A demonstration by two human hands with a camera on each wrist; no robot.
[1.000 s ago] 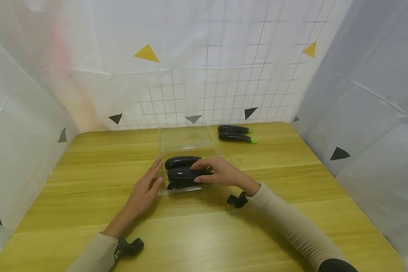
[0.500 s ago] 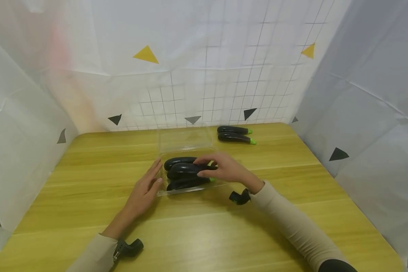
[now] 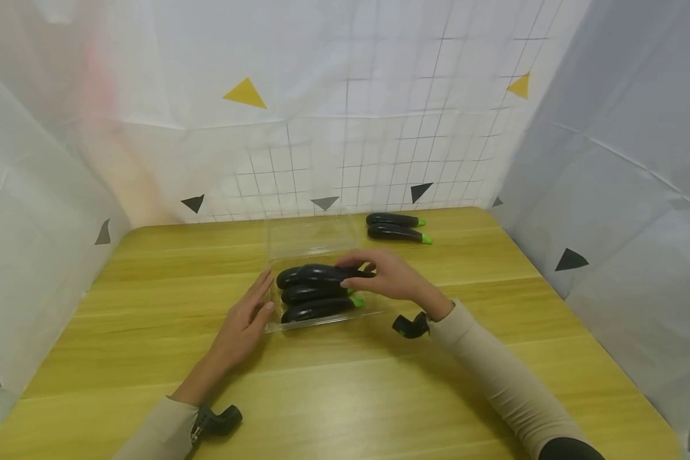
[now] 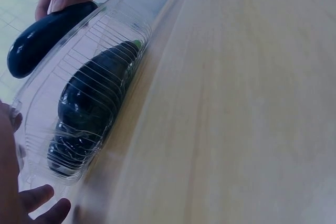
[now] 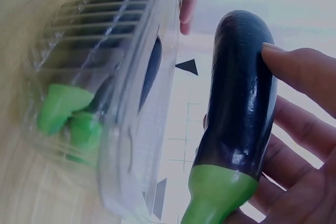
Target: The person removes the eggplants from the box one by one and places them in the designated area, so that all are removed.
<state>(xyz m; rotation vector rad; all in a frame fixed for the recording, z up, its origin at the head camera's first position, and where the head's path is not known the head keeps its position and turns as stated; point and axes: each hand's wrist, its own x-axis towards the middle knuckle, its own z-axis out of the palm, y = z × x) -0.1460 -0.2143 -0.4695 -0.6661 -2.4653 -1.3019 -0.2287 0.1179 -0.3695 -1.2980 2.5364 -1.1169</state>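
Observation:
My right hand point(image 3: 388, 275) grips a dark purple eggplant point(image 5: 239, 93) with a green stem end, thumb on one side and fingers on the other. In the left wrist view this eggplant point(image 4: 44, 38) is raised above the rim of a clear plastic clamshell box point(image 3: 307, 324). Inside the box lie other eggplants: a front one point(image 3: 319, 310), a middle one point(image 3: 307, 294) and a back one point(image 3: 286, 278), which the held one partly covers. My left hand point(image 3: 243, 322) rests with extended fingers along the box's left wall.
The box's clear lid point(image 3: 310, 235) lies folded back toward the rear wall. Two more eggplants, a rear one point(image 3: 392, 220) and a nearer one point(image 3: 395, 232), lie side by side at the back right of the wooden table point(image 3: 333, 396). White sheets surround the table.
My right hand has lifted the eggplant and moved it toward the back of the box, uncovering the front and middle ones. The left hand stays at the left wall.

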